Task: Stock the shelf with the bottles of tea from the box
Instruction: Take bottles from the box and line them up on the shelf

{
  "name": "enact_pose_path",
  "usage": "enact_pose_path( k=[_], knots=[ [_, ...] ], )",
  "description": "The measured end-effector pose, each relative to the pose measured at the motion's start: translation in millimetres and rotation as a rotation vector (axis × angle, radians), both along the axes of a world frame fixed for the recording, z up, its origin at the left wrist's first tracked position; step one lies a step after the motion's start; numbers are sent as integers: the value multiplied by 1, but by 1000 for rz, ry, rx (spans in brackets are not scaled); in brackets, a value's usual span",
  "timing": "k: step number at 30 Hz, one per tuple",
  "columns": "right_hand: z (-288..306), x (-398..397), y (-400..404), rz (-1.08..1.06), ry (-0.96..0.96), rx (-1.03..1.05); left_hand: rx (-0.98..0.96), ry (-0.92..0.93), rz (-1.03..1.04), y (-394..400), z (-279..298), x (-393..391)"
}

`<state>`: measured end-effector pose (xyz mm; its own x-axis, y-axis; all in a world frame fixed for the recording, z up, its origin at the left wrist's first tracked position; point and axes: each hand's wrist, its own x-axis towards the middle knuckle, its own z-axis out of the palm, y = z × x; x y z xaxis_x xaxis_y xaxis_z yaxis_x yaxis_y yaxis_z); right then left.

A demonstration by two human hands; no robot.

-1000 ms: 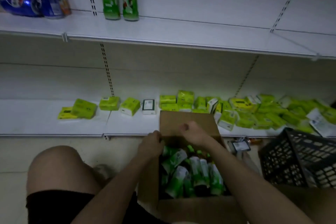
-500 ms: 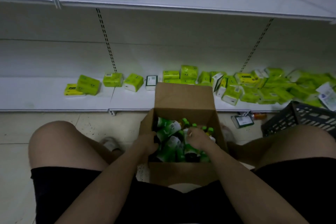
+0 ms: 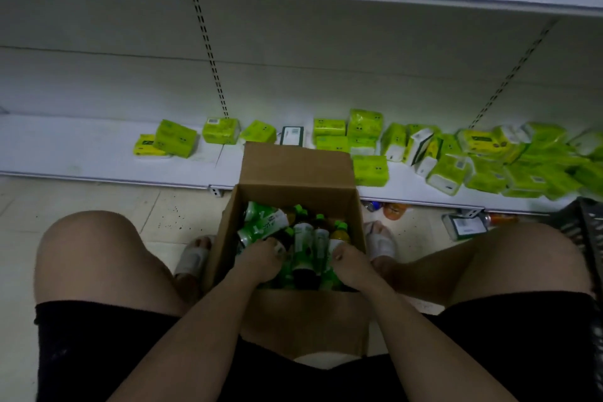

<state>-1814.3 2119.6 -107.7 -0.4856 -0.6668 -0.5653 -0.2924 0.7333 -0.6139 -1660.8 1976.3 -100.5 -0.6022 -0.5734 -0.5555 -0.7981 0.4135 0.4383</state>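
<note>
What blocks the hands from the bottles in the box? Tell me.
Nothing visible does. The box is open, its far flap folded back, and both the left hand and the right hand are already down among the bottles. Whether either hand grips one cannot be told.

Open brown cardboard box (image 3: 295,170): matt, plain corrugated paperboard. Green-capped plastic tea bottles (image 3: 301,246) inside: glossy film labels. White painted-metal shelf (image 3: 98,153): smooth, dull; lime-green tissue packs (image 3: 220,130) on it in shiny plastic wrap; pale tiled floor (image 3: 98,202), speckled.
</note>
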Motion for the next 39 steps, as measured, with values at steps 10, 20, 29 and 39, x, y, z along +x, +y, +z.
enact_pose_path(
  k=[10,20,29,39],
  knots=[
    [-106,8,-73,-98,-112,102,138,-3,346,-28,-104,14],
    [-166,8,-116,-287,-109,276,215,-271,260,-66,-163,-19],
    [-150,-3,-131,-306,-295,376,317,-214,111,-90,-142,-16],
    [-91,27,-110,-834,-885,99,615,68,289,-123,-63,10]
  ],
)
